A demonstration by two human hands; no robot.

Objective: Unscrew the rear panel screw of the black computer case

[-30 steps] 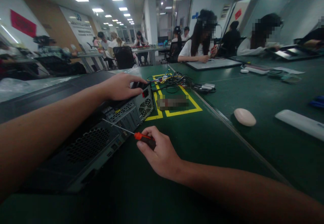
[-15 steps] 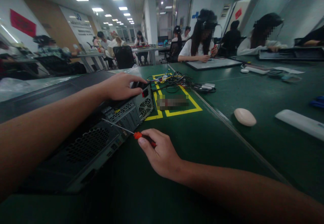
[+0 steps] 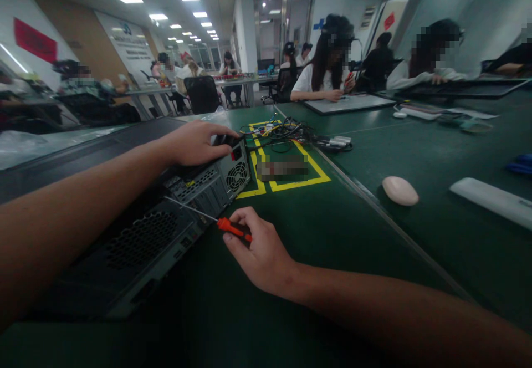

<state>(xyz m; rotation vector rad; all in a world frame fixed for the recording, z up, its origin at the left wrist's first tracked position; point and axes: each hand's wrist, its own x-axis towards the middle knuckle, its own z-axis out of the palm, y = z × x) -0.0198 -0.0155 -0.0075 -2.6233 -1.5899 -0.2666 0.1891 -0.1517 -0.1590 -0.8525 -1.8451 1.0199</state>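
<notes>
A dark desktop computer case [image 3: 137, 240] lies on its side on the green table [image 3: 332, 246], its rear panel with a round fan grille [image 3: 236, 175] facing me. My left hand [image 3: 195, 142] rests on the case's far top corner, fingers curled over the edge. My right hand [image 3: 260, 254] is closed round the red and black handle of a screwdriver [image 3: 226, 226]. The thin metal shaft points left and up, and its tip touches the rear panel near the upper edge.
A yellow taped square [image 3: 291, 174] with a tangle of cables [image 3: 286, 131] lies beyond the case. A pale pink mouse [image 3: 399, 190] and a white keyboard [image 3: 492, 202] sit to the right. Several people work at tables behind.
My right hand's fingers have shifted slightly on the screwdriver handle, as if twisting it. The shaft stays on the rear panel and my left hand has not moved.
</notes>
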